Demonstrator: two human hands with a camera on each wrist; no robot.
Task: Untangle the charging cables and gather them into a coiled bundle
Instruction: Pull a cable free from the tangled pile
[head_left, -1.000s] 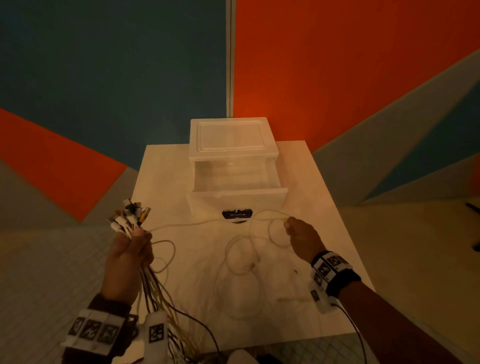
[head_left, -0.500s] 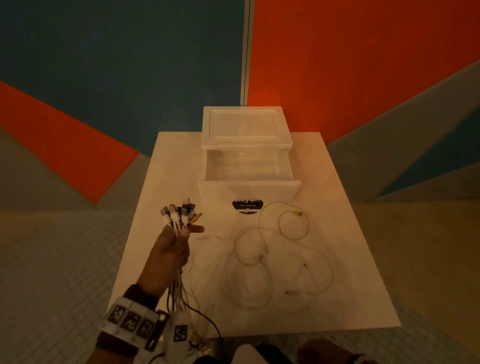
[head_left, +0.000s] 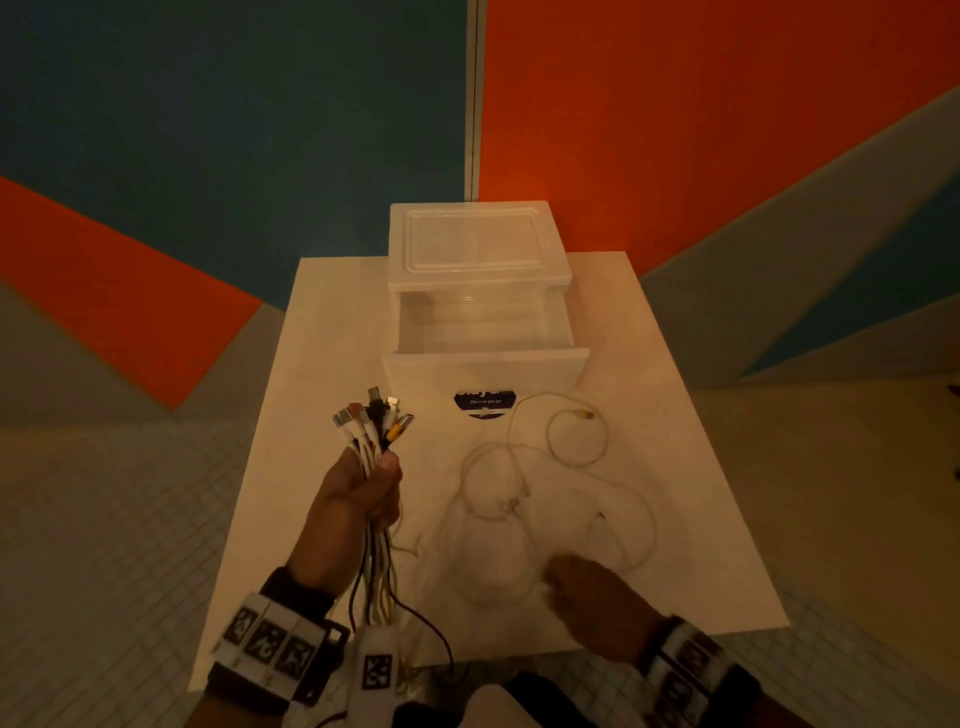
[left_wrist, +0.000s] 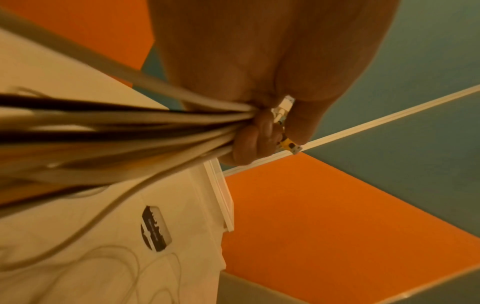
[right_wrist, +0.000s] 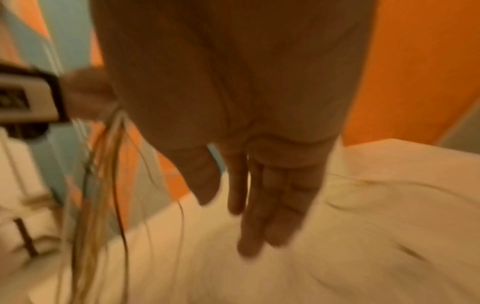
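Listing, largest first:
Surface: white; carries drawer box and loose cable.
Drawer box: drawer pulled open, likely for storage.
Loose cable: pale loops lying right of centre, awaiting pickup.
Left hand: fingers clenched round gathered cables, plugs up, ends aligned.
Right hand: fingers straight, empty, low over the loops.

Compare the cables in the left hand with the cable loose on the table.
The held cables are bunched upright in the left hand, plugs up; the loose cable sprawls in flat loops on the table. Held ones mix black and white; the loose one is pale. Both are uncoiled.
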